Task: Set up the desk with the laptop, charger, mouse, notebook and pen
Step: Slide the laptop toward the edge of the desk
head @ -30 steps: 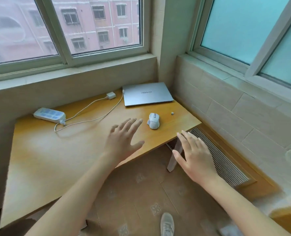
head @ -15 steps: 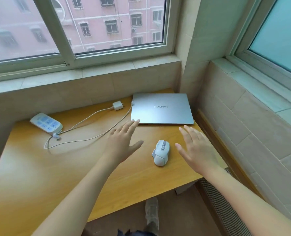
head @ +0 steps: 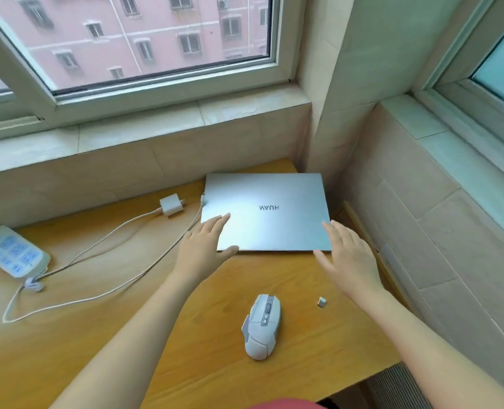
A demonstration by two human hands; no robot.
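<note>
2 hands, near to far. White mouse [head: 262,326] lies nearest on the desk [head: 67,335]. My left hand [head: 205,247] and right hand [head: 348,258] (both spread, holding nothing) reach the near corners of the closed laptop [head: 267,212]; charger [head: 172,205] just left.

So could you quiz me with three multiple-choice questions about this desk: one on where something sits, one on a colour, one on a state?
1. Where is the mouse?
A. On the laptop
B. On the desk, nearer the person than the laptop
C. On the windowsill

2. What colour is the laptop lid?
A. Silver
B. Black
C. Red

3. What state is the laptop in?
A. Open
B. Closed
C. Upright on its edge

Answers: 1 B, it lies on the wooden desk between the forearms; 2 A, the lid is silver-grey; 3 B, the lid lies flat, both hands at its near corners.
</note>
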